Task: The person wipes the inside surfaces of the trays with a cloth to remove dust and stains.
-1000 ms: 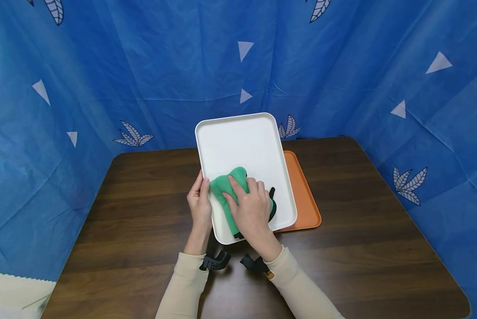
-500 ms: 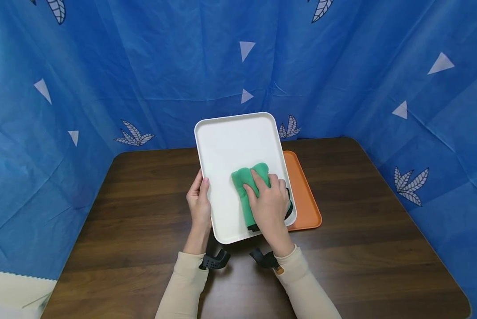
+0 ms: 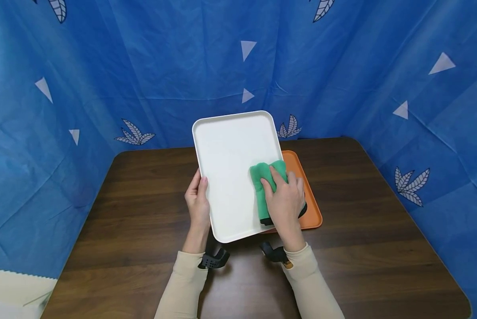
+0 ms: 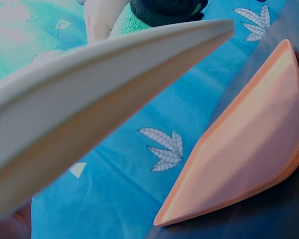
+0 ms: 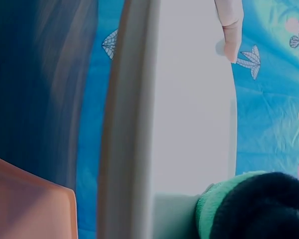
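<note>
A white rectangular tray [image 3: 230, 155] is held raised and tilted above the table. My left hand [image 3: 198, 204] grips its left edge, thumb over the rim and fingers behind. With my right hand [image 3: 287, 201] I hold a folded green cloth [image 3: 261, 177] with black trim against the tray's lower right side, partly over its edge. In the left wrist view the tray's outer side [image 4: 89, 94] fills the upper left. The right wrist view shows the cloth [image 5: 207, 206] at the tray's near end and the left thumb [image 5: 231, 42] on the far rim.
An orange tray [image 3: 311, 212] lies on the brown wooden table [image 3: 366, 221], partly hidden behind the white tray. Blue curtain [image 3: 162, 66] with leaf and triangle prints hangs behind and at both sides. Each wrist wears a black camera mount [image 3: 215, 258].
My right hand has slid the green cloth rightward across the white tray, from the lower left to the right edge. The left hand and tray have shifted only slightly left.
</note>
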Motion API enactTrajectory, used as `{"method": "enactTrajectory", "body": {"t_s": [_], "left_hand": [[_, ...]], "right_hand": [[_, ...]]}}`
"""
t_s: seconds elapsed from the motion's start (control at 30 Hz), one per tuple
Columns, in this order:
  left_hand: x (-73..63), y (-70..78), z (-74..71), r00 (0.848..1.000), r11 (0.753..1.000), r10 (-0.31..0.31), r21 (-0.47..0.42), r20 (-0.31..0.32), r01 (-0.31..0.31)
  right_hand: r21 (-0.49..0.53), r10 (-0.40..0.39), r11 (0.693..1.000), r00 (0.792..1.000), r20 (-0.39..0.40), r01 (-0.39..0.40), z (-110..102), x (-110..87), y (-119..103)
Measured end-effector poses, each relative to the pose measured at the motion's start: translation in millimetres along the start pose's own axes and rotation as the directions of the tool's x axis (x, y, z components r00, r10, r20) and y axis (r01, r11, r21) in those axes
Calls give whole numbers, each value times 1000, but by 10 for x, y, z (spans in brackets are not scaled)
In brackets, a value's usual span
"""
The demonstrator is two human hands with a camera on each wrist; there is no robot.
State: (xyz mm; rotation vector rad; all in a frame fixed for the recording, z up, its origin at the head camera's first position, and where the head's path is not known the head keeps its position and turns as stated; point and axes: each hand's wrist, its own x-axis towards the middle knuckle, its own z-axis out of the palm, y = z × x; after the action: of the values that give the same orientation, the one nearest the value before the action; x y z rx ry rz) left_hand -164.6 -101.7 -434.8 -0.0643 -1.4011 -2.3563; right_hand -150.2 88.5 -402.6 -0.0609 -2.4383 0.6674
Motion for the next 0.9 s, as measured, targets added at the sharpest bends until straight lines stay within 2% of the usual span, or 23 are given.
{"method": "enactTrajectory", "body": {"t_s": [0.43,0.9], "left_hand": [[-5,6,9,1000,1000,-5,-7,14,5],[-3,10,27,1000,1000,-23,3,-10,23]], "right_hand": [[4,-39,999,999,-9,39,24,-51,-42],[20,-209,978,978,-21,210,93,-304,-368]]}}
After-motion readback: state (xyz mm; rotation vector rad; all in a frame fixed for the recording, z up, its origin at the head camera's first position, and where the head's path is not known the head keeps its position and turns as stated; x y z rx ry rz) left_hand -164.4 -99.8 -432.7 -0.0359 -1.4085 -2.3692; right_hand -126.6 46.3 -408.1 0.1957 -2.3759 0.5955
